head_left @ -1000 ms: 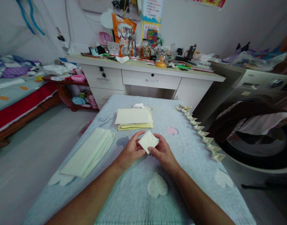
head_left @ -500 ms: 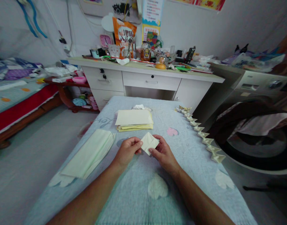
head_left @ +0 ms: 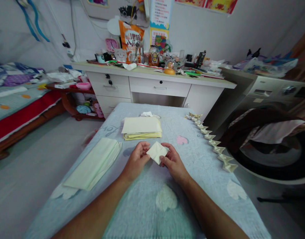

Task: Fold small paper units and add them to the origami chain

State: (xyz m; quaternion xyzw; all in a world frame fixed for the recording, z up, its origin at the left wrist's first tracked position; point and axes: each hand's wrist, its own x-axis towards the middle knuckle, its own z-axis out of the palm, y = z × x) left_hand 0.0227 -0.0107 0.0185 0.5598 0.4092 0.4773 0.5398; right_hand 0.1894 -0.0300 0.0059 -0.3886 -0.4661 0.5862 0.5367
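Note:
A small cream paper folded into a diamond (head_left: 157, 152), with crease lines on its face, is held above the table. My right hand (head_left: 174, 162) grips its right side, the thumb on the front and the fingers behind. At the paper's left corner is my left hand (head_left: 138, 160), its thumb close to or touching the edge and its curled fingers apart from the thumb. Beyond the hands lies a stack of cream and yellow paper sheets (head_left: 141, 125). A pile of long pale-green folded paper (head_left: 92, 164) rests left of my left hand.
A row of folded paper pieces (head_left: 214, 142) runs along the right side of the cloth-covered table (head_left: 132, 212). A crumpled white tissue (head_left: 146, 114) lies behind the stack. Further back stands a cluttered desk (head_left: 159, 79); a washing machine (head_left: 264, 93) is at right.
My left fingers have loosened from the paper's left corner and spread away from the thumb. The right hand keeps its grip. The view has shifted slightly.

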